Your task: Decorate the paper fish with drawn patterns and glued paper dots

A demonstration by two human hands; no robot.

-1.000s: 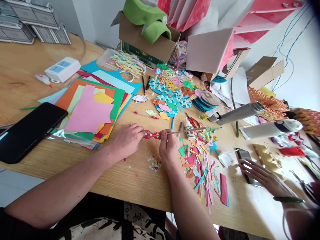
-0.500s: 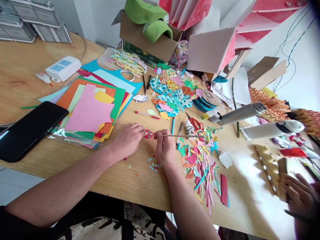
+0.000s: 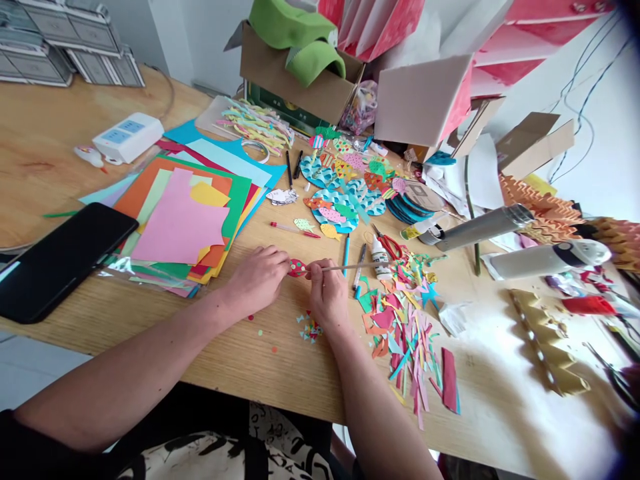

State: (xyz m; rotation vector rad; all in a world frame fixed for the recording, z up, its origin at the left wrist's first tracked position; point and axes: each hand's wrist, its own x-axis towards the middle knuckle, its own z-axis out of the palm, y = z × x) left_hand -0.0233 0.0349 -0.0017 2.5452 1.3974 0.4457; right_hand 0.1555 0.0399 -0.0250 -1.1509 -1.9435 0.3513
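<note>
Between my two hands is a small red paper fish (image 3: 297,268) with green and pale dots. My left hand (image 3: 263,273) is closed on its left end. In my right hand (image 3: 329,287) is a thin wooden stick (image 3: 357,267), pinched between thumb and fingers, its near end at the fish's right tip. The stick's far end passes over a white glue bottle (image 3: 380,259). A little heap of tiny paper bits (image 3: 311,328) lies just below my right hand, with a few loose dots to its left.
Coloured paper sheets (image 3: 180,220) and a black phone (image 3: 65,260) are at left. Paper scraps (image 3: 400,320), red-handled scissors (image 3: 389,243) and pens lie to the right. Finished paper fish (image 3: 333,215) rest on blue wavy discs. Folded gold paper (image 3: 547,347) and dark scissors (image 3: 617,380) are far right.
The stick's far end has moved up and left a little; my hands hold nearly the same place. At far right, another person's hand has left the folded gold paper, which now lies down.
</note>
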